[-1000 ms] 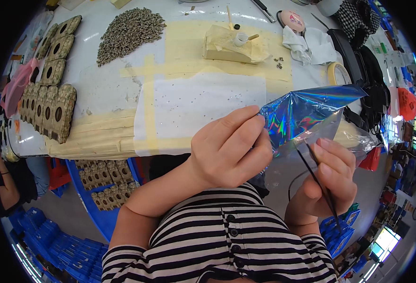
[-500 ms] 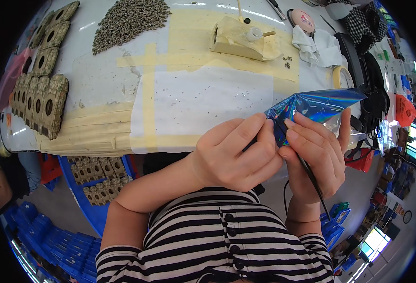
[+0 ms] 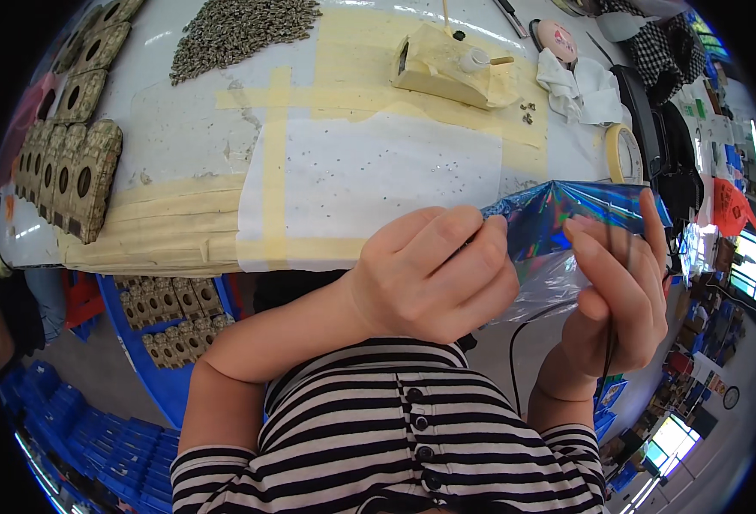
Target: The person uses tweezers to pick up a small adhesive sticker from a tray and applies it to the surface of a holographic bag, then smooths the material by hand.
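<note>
My left hand point(image 3: 438, 278) is closed, its thumb and fingers pinching the left end of a shiny blue holographic foil bag point(image 3: 601, 201). A clear plastic part of the bag point(image 3: 549, 287) hangs below the foil. Beside the bag, my right hand point(image 3: 622, 291) has its fingers curled and partly spread. A slender dark tool point(image 3: 609, 347) lies along that hand, its shaft blurred across the fingers; its tip is hard to make out. Whatever is inside the bag does not show.
White paper point(image 3: 378, 171) with tiny scattered bits is taped to the table. Behind it are a pile of small metal parts point(image 3: 245, 34) and a tape-covered block point(image 3: 442, 68). Camouflage-patterned casings point(image 3: 69, 180) stand at left; a tape roll point(image 3: 622, 154) sits at right.
My right hand has moved right, away from my left hand, taking the dark tool out of the bag's left end. The foil has spread out more between them.
</note>
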The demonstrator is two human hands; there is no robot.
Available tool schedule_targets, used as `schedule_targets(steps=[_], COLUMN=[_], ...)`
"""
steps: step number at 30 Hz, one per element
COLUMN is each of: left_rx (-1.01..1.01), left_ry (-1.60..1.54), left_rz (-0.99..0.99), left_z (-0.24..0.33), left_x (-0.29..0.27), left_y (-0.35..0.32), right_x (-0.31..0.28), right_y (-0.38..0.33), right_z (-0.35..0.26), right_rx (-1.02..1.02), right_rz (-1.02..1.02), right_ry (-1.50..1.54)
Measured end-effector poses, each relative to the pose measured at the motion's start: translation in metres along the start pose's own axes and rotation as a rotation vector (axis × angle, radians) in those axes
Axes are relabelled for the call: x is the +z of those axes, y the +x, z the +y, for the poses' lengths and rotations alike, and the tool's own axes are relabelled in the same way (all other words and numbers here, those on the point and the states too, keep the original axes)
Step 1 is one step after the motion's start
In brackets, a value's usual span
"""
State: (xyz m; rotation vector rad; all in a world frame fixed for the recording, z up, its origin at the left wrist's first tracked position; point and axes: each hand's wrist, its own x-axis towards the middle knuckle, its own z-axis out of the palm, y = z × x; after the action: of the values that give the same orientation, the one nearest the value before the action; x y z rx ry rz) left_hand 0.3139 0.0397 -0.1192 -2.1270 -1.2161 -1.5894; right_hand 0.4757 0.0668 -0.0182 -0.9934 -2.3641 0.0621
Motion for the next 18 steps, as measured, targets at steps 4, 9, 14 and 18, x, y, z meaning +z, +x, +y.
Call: schedule_targets(steps=[4, 9, 14, 18], left_rx=[-0.15, -0.137, -0.183, -0.401], left_ry=[-0.224, -0.372, -0.521, -0.753], left_rz=[-0.06, -0.095, -0.119, -0.033], left_z=[-0.003, 0.006, 0.009, 0.013], left_x=[-0.014, -0.028, -0.033, -0.028], left_y=[0.005, 0.006, 0.003, -0.011], right_x=[-0.011, -0.019, -0.024, -0.033], right_y=[-0.011, -0.008, -0.016, -0.019], right_z=[0.001, -0.001, -0.003, 0.002], right_rx=[-0.051, -0.072, -0.05, -0.046], right_rz=[0.065, -0.045, -0.053, 0.062], right_ry=[-0.131, -0.326, -0.315, -0.236])
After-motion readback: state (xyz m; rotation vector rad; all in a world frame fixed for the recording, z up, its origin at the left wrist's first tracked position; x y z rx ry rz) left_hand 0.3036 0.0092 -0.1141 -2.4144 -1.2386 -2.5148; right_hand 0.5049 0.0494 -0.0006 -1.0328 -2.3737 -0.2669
